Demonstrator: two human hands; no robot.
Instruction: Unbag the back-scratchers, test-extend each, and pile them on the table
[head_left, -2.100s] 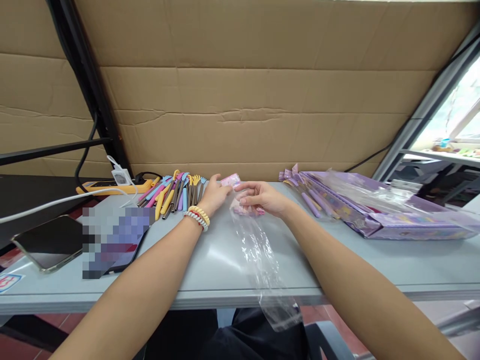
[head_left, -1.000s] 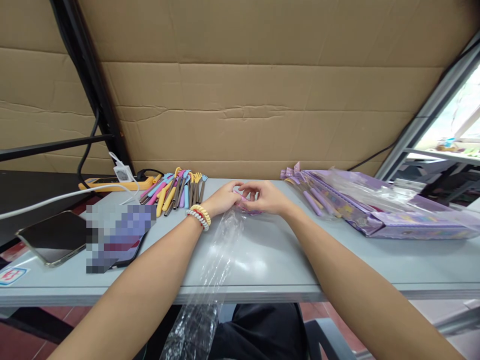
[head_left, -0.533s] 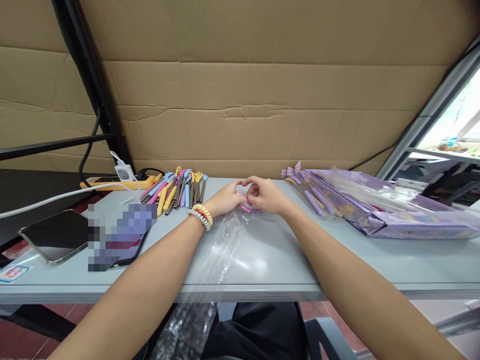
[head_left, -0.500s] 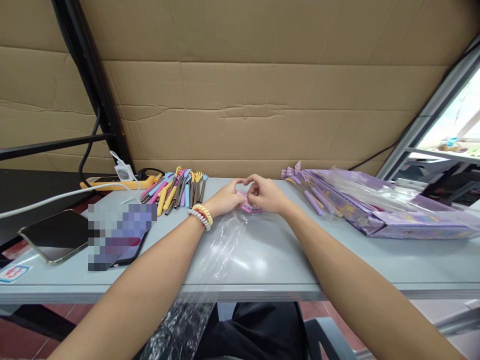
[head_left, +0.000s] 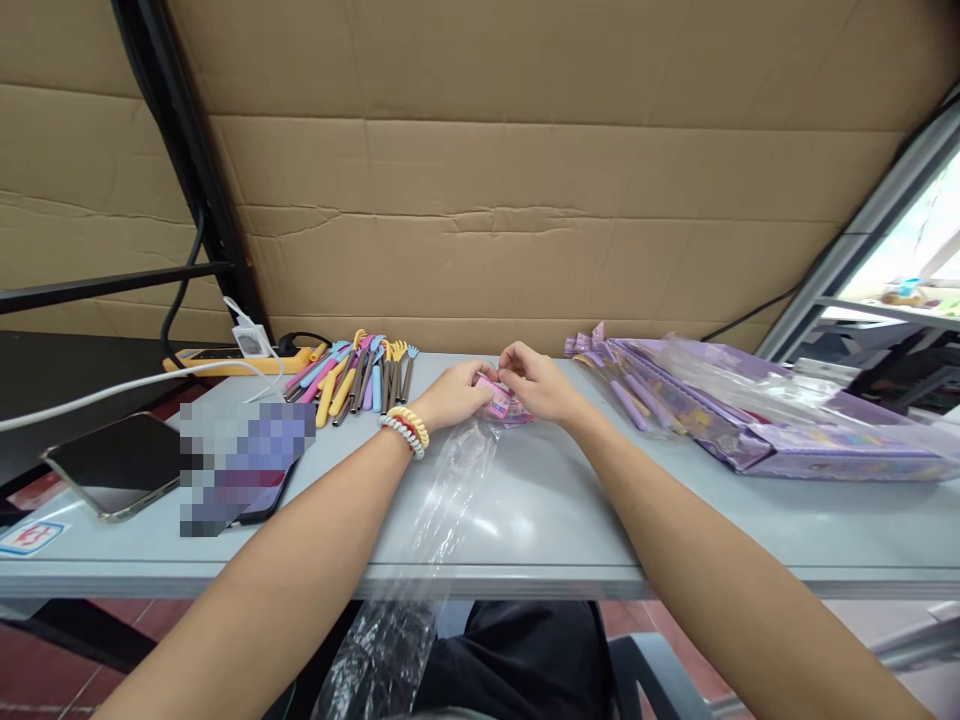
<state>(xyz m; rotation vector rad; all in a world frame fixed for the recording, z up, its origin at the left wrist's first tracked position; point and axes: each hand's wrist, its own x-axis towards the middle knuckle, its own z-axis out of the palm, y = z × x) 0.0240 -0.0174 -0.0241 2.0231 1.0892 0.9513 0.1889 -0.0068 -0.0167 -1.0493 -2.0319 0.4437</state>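
in the head view, the left hand (head_left: 454, 395) has thumb and fingers closed on a pink printed piece (head_left: 498, 404), from which a clear plastic sleeve (head_left: 444, 505) trails over the front edge of the grey table (head_left: 570, 520). the right hand (head_left: 538, 382) has its fingertips bunched at the piece's right; whether they clamp it, i cannot tell. colourful-handled utensils (head_left: 328, 400) lie left, a purple box (head_left: 847, 463) right.

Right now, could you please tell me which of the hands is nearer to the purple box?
Right. The right hand is left of the purple box; the left hand is farther left.
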